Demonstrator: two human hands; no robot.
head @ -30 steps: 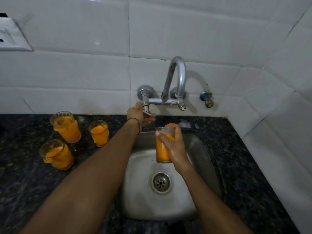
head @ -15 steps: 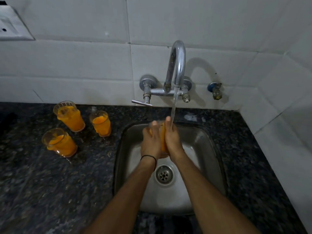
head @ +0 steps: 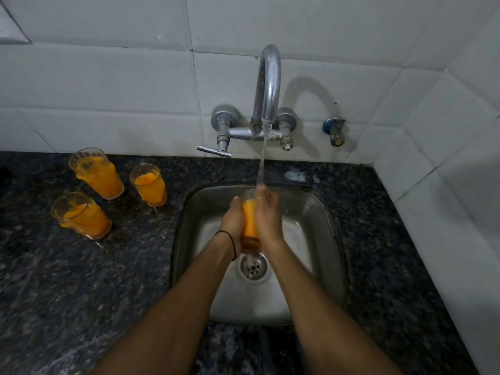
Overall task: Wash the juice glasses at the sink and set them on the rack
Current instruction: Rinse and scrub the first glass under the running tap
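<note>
The dark speckled bench point(head: 81, 280) ran below a white tiled wall point(head: 108, 77), with a steel sink point(head: 322, 239) set into it. A chrome tap point(head: 267, 85) on the wall was running; its stream of water point(head: 262, 158) fell towards the rim of the glass point(head: 249, 220) held above the drain point(head: 253, 266). That glass, coated orange inside, stood roughly upright over the sink basin. The left hand point(head: 233, 220) and right hand point(head: 267, 217) were wrapped around it from either side, fingers closed on its wall. A dark band point(head: 230, 239) circled the left wrist. Three more juice glasses point(head: 94, 174) point(head: 148, 185) point(head: 81, 215), each holding orange residue, stood close together on the bench left of the sink. A small valve point(head: 334, 131) was fixed to the wall right of the tap.
</note>
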